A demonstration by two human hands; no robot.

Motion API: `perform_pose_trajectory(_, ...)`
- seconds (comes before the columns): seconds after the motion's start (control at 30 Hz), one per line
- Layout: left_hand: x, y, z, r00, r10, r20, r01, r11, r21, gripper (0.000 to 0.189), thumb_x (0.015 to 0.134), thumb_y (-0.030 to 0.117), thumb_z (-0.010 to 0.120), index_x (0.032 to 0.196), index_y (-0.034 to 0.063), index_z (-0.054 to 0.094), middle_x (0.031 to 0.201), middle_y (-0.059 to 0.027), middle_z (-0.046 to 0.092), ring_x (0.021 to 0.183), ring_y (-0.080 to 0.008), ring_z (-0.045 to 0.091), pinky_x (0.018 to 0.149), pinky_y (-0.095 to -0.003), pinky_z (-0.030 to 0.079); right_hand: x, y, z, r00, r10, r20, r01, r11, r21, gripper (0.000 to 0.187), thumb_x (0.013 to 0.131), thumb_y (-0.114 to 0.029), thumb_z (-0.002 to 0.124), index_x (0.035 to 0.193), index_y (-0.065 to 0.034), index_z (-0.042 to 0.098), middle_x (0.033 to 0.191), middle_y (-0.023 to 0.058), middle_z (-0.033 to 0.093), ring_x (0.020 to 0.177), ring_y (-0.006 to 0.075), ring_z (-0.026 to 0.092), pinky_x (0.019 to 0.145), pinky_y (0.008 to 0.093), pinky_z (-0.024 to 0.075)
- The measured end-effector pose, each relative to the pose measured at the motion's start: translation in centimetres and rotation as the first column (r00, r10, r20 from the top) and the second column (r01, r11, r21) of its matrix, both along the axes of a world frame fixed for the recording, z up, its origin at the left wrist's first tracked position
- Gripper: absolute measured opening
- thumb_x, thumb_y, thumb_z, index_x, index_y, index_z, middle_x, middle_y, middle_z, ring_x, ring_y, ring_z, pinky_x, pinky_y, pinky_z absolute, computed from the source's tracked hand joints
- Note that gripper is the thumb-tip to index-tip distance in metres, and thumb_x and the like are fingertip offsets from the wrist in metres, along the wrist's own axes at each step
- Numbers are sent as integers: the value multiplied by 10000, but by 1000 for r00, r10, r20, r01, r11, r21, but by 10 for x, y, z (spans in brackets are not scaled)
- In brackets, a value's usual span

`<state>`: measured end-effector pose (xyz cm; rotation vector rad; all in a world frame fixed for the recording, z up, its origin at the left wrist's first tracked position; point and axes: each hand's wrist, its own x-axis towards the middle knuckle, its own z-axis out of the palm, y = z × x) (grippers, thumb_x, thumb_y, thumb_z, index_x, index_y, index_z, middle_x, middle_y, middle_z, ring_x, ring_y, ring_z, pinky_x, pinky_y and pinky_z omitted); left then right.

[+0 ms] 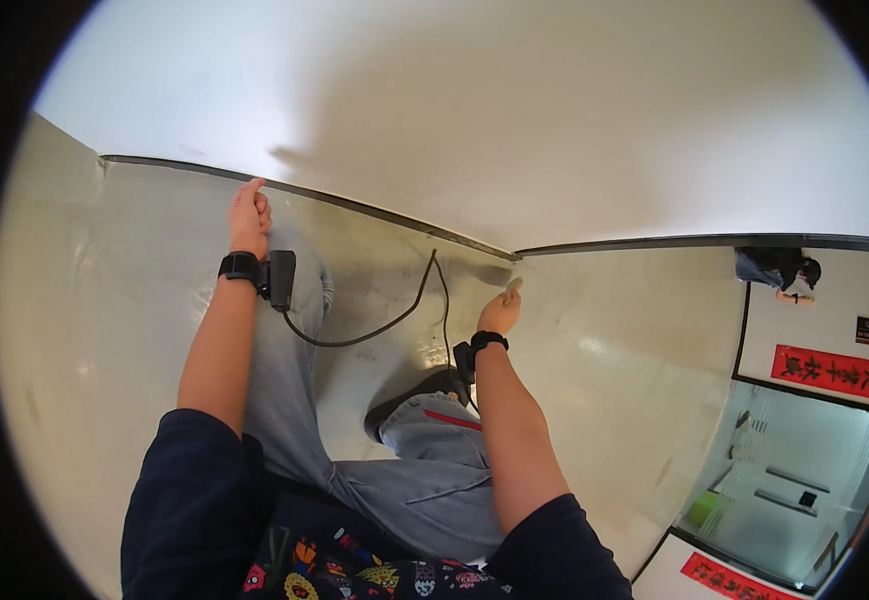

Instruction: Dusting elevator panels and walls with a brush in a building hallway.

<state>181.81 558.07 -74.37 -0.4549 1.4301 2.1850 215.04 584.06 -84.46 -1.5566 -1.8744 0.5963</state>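
My left hand [249,219] is at the black baseboard strip [329,199] at the foot of a white wall. Its fingers are curled and one fingertip overlaps the strip; anything inside the grip is hidden. My right hand [500,309] is above the floor, just short of the wall corner. A small pale piece [515,283] sticks out between its fingertips, too small to identify. Both wrists carry black straps with a small device: a larger one [281,280] on the left, another [464,361] on the right. A black cable [374,339] hangs between the wrists.
The white wall [554,112] meets a glossy pale floor [592,390]. My bent jeans leg [412,495] and black shoe [412,397] are below my hands. At right are another person [783,270] in dark clothes, red banners [839,373] with writing, and a glass panel [779,480].
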Motion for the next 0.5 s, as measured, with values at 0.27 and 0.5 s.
perform_pose_trajectory(0.27,0,-6,8,999,10,-52,-9,999,37,135,834,188,504,875,59,502,544,32,349,402,-45,270,340,-196,173,-79,-65,54,847,142,-512,-513,470,-718,281,836,-267,504,986,-43,582,781,85,628,668,127,581,598,256,435)
perform_pose_trajectory(0.5,-2,-6,-2,1000,13,-7,-12,999,53,156,839,192,495,915,56,491,555,30,343,413,-49,271,339,-197,176,-38,-30,35,877,-370,-307,-143,408,-902,274,826,-233,459,999,-38,542,849,128,631,747,185,609,635,302,443)
